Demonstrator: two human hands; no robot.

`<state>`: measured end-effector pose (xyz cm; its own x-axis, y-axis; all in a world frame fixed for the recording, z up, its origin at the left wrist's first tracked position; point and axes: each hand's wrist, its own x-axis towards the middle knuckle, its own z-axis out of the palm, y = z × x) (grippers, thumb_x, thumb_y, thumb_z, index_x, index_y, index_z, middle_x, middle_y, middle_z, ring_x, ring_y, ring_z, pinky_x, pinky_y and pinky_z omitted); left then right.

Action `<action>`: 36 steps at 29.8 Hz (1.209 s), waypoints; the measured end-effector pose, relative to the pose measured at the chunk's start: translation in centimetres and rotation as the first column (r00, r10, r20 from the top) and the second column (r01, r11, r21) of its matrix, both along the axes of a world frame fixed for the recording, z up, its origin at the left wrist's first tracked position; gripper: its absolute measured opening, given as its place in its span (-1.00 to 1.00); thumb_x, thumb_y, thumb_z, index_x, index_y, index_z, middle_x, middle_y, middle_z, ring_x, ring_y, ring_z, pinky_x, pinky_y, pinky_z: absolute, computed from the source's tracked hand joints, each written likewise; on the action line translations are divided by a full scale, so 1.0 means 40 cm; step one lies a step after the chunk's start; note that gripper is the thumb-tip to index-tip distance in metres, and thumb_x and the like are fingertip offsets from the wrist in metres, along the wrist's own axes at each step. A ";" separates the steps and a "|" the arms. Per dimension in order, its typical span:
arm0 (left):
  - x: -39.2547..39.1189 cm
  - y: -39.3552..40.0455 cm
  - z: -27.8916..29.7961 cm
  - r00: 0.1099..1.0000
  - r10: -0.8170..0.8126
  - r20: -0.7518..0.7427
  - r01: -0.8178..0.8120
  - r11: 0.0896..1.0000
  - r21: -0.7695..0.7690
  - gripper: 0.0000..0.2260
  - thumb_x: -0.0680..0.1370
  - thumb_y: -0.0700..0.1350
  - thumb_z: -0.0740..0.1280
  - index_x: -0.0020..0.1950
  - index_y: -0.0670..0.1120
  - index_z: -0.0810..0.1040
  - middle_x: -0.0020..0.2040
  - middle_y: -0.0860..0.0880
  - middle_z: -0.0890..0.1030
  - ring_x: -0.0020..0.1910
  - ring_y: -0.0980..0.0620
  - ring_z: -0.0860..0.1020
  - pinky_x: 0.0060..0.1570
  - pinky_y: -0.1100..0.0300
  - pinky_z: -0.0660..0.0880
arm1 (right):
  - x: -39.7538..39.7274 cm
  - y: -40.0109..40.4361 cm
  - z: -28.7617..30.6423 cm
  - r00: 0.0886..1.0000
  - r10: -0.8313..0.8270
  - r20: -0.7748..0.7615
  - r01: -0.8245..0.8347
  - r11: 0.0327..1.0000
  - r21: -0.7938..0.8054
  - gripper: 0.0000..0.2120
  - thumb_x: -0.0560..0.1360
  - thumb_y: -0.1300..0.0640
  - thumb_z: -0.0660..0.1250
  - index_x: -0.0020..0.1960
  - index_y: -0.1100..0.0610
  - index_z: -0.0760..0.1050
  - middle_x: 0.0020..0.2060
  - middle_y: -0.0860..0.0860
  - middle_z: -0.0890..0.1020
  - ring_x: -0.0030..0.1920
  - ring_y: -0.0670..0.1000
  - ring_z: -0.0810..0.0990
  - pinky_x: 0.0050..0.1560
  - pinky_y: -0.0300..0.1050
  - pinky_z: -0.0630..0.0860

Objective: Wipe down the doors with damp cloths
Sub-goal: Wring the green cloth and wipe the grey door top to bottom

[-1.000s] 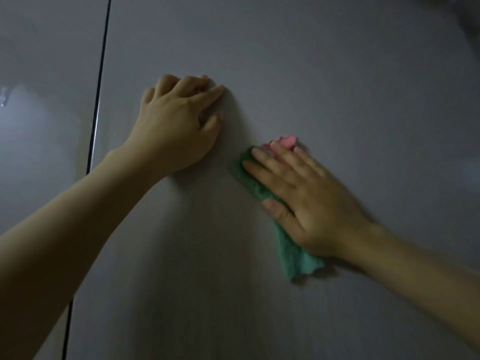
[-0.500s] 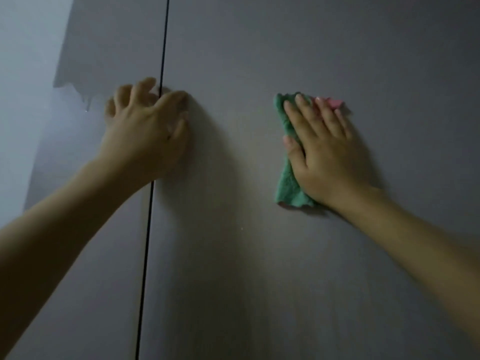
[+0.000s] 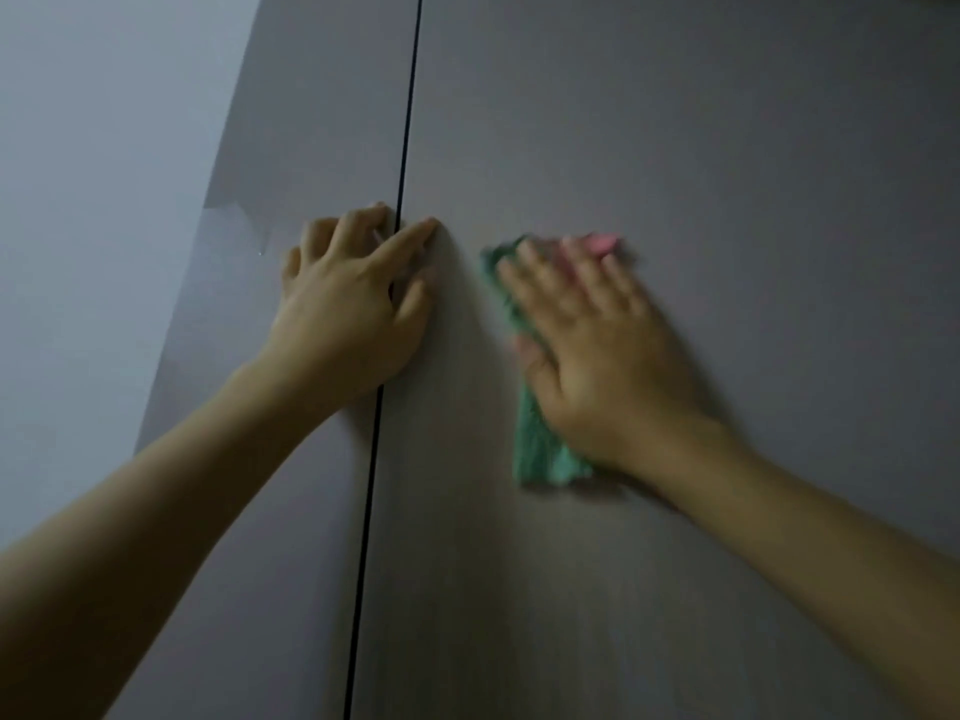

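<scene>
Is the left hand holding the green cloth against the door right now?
No: the left hand rests bare across the gap between the doors, while the right hand presses the green cloth flat.

Two bare forearms, no sleeves, unadorned

Two doors stand side by side, a thin vertical gap (image 3: 400, 210) between them. The left door (image 3: 311, 122) is the narrower strip in view, with a wall (image 3: 104, 148) to its left; the right door (image 3: 675, 148) fills the rest. The left hand (image 3: 348, 309) lies across the gap, touching both doors. To its right, apart from it, the right hand (image 3: 597, 350) lies flat on a cloth (image 3: 540, 449) against the right door, the cloth reaching below the palm.
</scene>
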<state>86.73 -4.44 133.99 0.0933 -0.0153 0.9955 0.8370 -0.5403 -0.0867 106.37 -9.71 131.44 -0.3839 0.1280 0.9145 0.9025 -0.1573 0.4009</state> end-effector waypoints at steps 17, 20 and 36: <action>-0.257 0.033 -0.213 0.923 -0.001 0.386 0.066 0.986 -0.156 -0.52 0.59 0.11 0.06 0.50 0.01 0.24 0.48 -0.16 0.20 0.45 -0.16 0.15 0.39 -0.09 0.05 | -0.111 0.035 0.030 0.984 0.031 0.177 -0.018 0.997 -0.074 -0.42 0.56 -0.15 -0.14 0.53 0.03 0.06 0.51 0.00 0.16 0.51 0.09 0.11 0.51 0.04 -0.06; -0.271 0.065 -0.240 0.906 -0.021 0.422 0.141 0.957 -0.255 -0.53 0.63 0.09 0.04 0.53 0.02 0.14 0.44 -0.19 0.26 0.40 -0.19 0.26 0.37 -0.09 0.14 | -0.181 0.061 0.104 0.997 0.042 -0.068 -0.042 0.999 0.010 -0.46 0.60 -0.13 -0.12 0.55 -0.01 -0.03 0.54 -0.03 0.03 0.53 0.05 -0.01 0.50 -0.02 -0.17; -0.256 0.101 -0.273 0.744 -0.277 0.609 0.514 0.818 -0.257 -0.43 0.37 0.43 -0.12 0.15 0.10 0.26 -0.30 0.13 0.48 -0.31 0.23 0.44 -0.38 0.30 0.27 | -0.416 0.130 0.105 0.958 0.062 0.278 -0.023 0.990 -0.138 -0.46 0.61 -0.14 -0.19 0.55 -0.03 -0.13 0.54 -0.06 -0.06 0.54 0.04 -0.11 0.50 0.03 -0.22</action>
<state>76.48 -0.39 123.06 -0.3636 0.4636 0.8080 0.3814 -0.7173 0.5831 89.74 -4.49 135.64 -0.6308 0.2185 0.7445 0.7548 -0.0496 0.6541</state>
